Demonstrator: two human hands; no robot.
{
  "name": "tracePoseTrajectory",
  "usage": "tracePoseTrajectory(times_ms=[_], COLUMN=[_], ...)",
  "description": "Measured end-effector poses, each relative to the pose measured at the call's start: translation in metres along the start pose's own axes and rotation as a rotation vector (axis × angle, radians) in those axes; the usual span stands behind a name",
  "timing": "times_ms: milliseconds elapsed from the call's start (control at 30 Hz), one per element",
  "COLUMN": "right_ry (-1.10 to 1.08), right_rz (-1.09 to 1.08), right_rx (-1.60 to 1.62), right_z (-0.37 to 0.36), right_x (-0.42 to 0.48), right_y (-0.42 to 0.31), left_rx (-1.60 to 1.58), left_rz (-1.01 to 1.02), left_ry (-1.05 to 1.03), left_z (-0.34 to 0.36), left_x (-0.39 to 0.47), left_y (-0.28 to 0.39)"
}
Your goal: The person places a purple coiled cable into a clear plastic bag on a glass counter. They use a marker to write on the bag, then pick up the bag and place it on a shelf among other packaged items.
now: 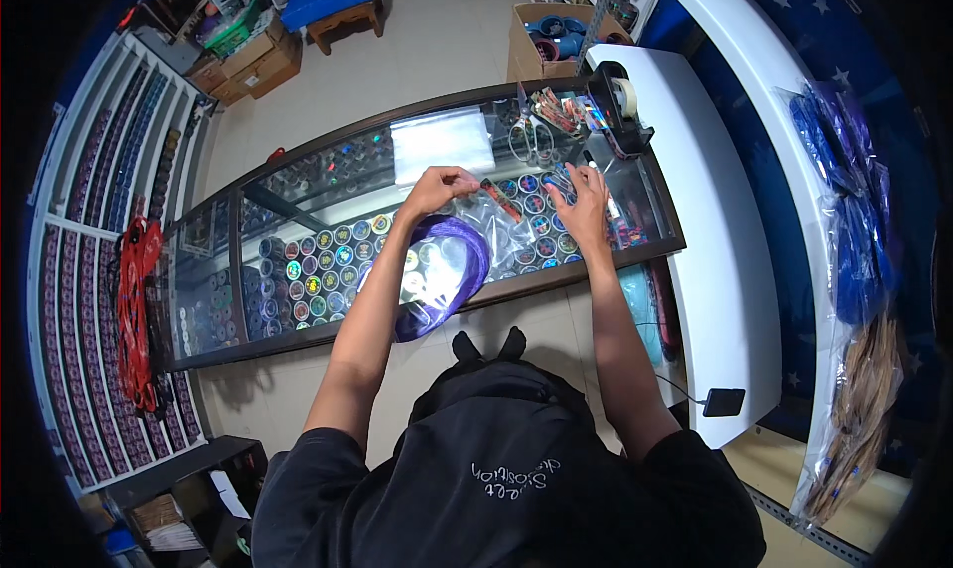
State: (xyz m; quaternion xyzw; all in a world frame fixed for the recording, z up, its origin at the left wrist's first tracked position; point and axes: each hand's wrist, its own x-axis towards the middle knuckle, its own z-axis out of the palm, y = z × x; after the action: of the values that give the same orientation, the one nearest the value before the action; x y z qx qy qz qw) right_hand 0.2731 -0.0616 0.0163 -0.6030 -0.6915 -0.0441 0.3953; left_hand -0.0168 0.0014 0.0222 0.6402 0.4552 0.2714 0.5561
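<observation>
My left hand (pixel 445 187) has its fingertips drawn together beside the upper edge of a clear plastic bag (pixel 506 236). Whether they pinch the film is not clear. A coil of purple cord or fibre (pixel 476 259) lies in the clear plastic below my left wrist, partly past the counter's near edge. On the bag, close to my left fingertips, rests a small printed label strip (pixel 502 201). My right hand (pixel 584 203) is spread low over the glass counter, thumb and fingers apart around a shiny bluish strip (pixel 560 184); no grip on it is plain.
The glass display counter (pixel 491 296) holds several round spools. On it are clear plastic sheets (pixel 443 147), scissors (pixel 531 137), more label strips (pixel 557 112) and a tape dispenser (pixel 624 110). A white counter (pixel 718 270) stands at right; red cords (pixel 138 307) hang at left.
</observation>
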Motion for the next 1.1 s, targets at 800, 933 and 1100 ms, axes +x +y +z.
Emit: tracePoseTrajectory(times_ms=[800,933,1100], right_ry=[-0.038,-0.121,-0.159], right_rz=[0.110,0.172,0.199], right_rx=[0.366,0.438,0.477], right_z=[0.002,0.007,0.018], right_x=[-0.027,-0.028,-0.028], right_y=[-0.038,-0.051,-0.058], left_rx=[-0.163,-0.231,-0.168], left_rz=[0.084,0.064,0.060], left_ry=[0.215,0.230,0.238], left_z=[-0.004,-0.009,-0.013], left_x=[-0.007,-0.008,-0.013], left_y=[-0.011,-0.014,-0.017])
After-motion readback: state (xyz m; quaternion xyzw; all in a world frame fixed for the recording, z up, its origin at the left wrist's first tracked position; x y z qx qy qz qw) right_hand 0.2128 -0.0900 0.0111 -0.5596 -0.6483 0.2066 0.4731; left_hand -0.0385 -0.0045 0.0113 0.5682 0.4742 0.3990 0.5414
